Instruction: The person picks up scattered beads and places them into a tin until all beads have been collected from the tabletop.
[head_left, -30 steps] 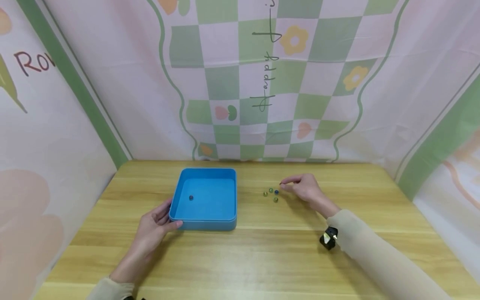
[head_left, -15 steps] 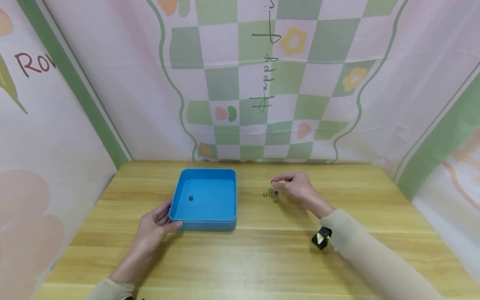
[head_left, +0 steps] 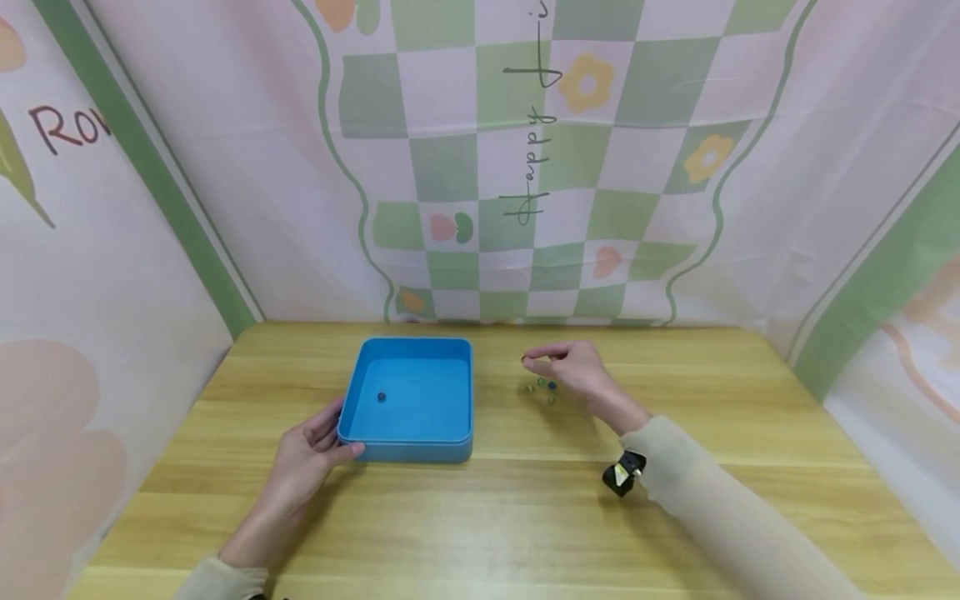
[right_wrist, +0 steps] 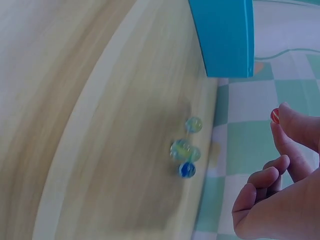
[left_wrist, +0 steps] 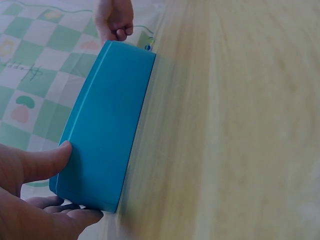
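Note:
Between thumb and index finger my right hand (head_left: 577, 367) pinches a red marble (right_wrist: 275, 116) with pale streaks, raised above the table. Below it, several glass marbles lie grouped on the wood: a blue marble (right_wrist: 187, 170) and clear ones with yellow-green swirls, such as the clear marble (right_wrist: 193, 124). To the left stands a square, lidless blue box (head_left: 435, 451) with one dark marble (head_left: 382, 397) on its floor. My left hand (head_left: 303, 458) grips the box's near-left corner, thumb against the front wall and fingers along the left side.
Everything stands on a light wooden table (head_left: 480, 533). Behind it hangs a green-and-white checked cloth (head_left: 442, 167), and printed cloth also encloses the left and right sides. A black wrist device (head_left: 624, 473) hangs below the right sleeve.
My right hand has moved left with the red marble, passing over the other marbles towards the box. The left hand and box have stayed in place.

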Demonstrator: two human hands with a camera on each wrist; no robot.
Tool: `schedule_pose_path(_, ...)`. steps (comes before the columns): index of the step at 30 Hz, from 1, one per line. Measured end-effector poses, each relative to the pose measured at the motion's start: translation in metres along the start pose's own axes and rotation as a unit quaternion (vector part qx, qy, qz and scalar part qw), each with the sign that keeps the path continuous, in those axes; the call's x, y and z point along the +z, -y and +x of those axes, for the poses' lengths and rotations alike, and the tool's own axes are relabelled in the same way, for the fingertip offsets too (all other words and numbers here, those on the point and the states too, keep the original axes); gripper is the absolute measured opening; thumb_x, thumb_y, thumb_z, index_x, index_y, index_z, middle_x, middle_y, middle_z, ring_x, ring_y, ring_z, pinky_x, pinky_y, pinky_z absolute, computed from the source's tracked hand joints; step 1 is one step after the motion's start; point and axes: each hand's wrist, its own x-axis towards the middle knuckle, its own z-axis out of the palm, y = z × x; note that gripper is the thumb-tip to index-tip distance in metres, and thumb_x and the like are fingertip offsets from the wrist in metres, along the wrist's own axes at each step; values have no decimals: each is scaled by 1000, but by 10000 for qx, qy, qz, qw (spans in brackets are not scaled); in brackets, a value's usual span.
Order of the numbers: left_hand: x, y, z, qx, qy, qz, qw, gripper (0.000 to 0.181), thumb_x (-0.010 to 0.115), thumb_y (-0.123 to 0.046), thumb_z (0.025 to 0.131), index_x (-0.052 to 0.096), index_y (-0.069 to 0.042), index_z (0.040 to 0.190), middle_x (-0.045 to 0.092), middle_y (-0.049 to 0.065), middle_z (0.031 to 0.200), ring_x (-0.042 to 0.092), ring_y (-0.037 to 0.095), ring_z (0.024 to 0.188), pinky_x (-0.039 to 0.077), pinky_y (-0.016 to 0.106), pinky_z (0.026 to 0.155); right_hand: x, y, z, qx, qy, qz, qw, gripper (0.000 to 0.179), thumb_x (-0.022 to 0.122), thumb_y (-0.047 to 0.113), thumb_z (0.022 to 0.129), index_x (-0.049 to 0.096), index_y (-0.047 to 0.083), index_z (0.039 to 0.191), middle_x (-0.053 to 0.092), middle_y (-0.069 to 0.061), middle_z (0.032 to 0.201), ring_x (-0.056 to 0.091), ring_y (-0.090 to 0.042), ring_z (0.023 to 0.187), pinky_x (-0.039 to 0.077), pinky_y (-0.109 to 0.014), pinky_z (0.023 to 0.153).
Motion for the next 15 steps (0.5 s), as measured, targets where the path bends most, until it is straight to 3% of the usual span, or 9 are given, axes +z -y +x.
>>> schedule_pose_path(8, 0, 1, -1, 89, 15, -1, 10000, 80, 77, 1, 95, 34, -1, 163, 33, 26, 165, 37, 39, 150, 41, 40, 113, 12, 8, -1, 2, 135, 286, 9995, 28, 79, 21, 97, 79, 4, 118, 69, -16, 136, 54, -35, 133, 45, -50, 112)
schedule_pose_path(15, 1, 1, -1, 111, 29, -14, 9999, 81, 76, 2, 95, 34, -1, 163, 32, 27, 165, 37, 40, 150, 42, 40, 113, 21, 13, 0, -62, 184, 358, 9992, 28, 80, 21, 96, 79, 4, 119, 70, -16, 133, 54, -37, 136, 40, -54, 118)
